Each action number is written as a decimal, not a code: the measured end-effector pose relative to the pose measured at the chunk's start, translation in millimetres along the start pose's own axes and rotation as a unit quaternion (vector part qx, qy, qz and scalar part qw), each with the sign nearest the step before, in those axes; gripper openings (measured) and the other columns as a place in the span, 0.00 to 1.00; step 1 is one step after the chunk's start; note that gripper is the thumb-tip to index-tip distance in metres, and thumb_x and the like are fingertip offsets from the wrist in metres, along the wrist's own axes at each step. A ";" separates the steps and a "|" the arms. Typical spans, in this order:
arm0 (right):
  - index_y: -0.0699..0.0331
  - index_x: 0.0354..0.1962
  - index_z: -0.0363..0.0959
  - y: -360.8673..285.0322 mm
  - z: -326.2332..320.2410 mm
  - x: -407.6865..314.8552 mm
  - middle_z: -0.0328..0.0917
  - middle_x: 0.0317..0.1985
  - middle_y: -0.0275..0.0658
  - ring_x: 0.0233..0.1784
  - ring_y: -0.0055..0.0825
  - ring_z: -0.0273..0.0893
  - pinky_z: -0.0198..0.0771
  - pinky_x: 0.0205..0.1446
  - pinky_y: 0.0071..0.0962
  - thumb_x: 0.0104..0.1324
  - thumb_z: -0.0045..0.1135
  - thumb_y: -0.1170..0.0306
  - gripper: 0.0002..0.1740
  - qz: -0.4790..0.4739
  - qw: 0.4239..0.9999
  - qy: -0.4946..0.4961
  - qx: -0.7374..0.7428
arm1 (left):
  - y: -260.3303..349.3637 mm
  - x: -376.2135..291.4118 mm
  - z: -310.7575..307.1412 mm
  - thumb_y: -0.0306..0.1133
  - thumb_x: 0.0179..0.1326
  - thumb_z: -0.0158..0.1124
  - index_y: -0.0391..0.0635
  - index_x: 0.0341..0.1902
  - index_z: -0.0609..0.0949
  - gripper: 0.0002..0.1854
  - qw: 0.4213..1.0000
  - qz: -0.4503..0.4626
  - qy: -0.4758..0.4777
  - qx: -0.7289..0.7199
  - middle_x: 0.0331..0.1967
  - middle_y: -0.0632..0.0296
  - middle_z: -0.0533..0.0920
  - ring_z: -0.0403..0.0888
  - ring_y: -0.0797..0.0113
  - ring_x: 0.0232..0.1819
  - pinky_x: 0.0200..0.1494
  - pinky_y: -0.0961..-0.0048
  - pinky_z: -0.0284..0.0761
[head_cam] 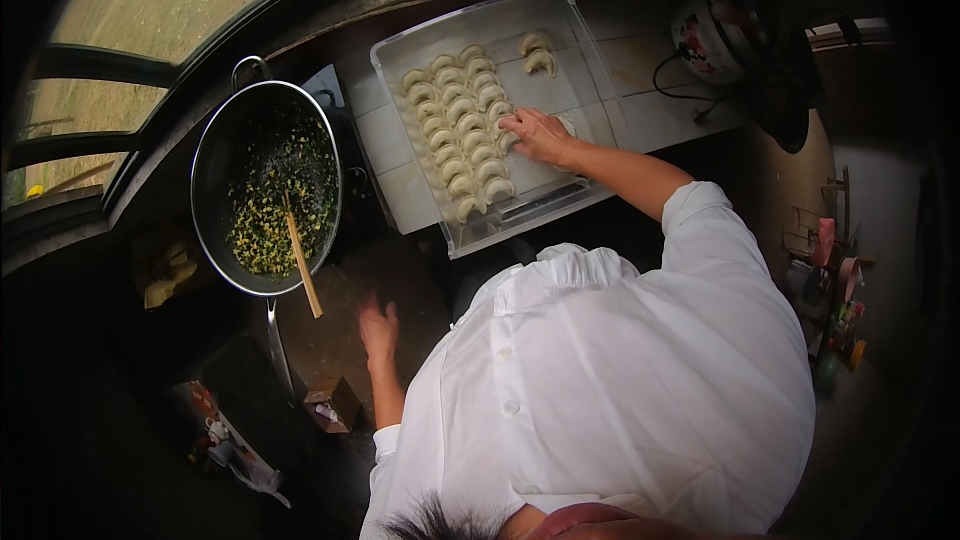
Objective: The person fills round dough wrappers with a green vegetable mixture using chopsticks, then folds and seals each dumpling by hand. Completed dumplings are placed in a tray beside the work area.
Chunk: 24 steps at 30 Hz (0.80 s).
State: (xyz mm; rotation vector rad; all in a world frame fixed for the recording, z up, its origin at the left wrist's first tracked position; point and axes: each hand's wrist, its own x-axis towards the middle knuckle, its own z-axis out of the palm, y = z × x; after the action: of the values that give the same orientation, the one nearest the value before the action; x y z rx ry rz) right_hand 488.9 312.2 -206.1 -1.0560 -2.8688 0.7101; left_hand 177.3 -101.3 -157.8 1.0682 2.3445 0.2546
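Rows of uncooked, crescent-shaped dumplings (454,109) lie in a clear plastic tray (491,238). Two more dumplings (539,62) sit apart on its far right side. My right hand (535,136) reaches into the tray, its fingers closed around a dumpling (509,141) at the right edge of the rows; part of that dumpling is hidden. Something white shows beside the palm. Low at left, my left hand (379,326) is slightly blurred, empty, its fingers apart. Left of the tray, a deep pan (214,240) holds chopped green and yellow filling (274,240) with wooden chopsticks (300,262) resting in it.
The tray stands on a tiled counter (401,199). A floral-patterned pot (705,41) with a cord is at the back right. The pan's long handle (277,349) points towards me, above a small cardboard box (332,405). A window frame (105,64) borders the left.
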 end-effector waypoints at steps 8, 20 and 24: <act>0.53 0.45 0.74 12.6 15.6 9.2 0.76 0.46 0.39 0.54 0.40 0.76 0.75 0.50 0.42 0.59 0.58 0.69 0.14 -0.182 0.967 0.068 -0.165 | 24.9 2.7 4.8 0.30 0.64 0.67 0.36 0.66 0.77 0.27 0.998 0.025 -0.007 -0.057 0.62 0.39 0.80 0.77 0.38 0.65 0.68 0.53 0.73; 0.53 0.49 0.73 52.8 -39.1 14.5 0.76 0.47 0.41 0.52 0.48 0.81 0.79 0.49 0.48 0.61 0.59 0.74 0.18 0.040 0.996 0.038 -0.064 | 23.1 10.7 1.7 0.30 0.64 0.66 0.35 0.66 0.77 0.26 0.997 0.023 -0.020 -0.066 0.61 0.37 0.80 0.78 0.37 0.64 0.66 0.52 0.74; 0.54 0.50 0.73 95.8 -49.2 36.0 0.76 0.49 0.42 0.53 0.49 0.81 0.79 0.51 0.49 0.61 0.59 0.75 0.19 0.066 0.988 0.071 -0.120 | 21.4 11.8 5.9 0.30 0.64 0.67 0.35 0.66 0.77 0.26 0.998 0.016 -0.028 -0.054 0.61 0.37 0.80 0.78 0.37 0.63 0.66 0.52 0.74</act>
State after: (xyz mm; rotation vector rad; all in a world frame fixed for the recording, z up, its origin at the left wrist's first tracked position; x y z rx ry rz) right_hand 527.6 419.0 -207.0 -1.2757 -2.8332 0.2802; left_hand 187.9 -78.5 -159.3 1.0478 2.2386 0.3535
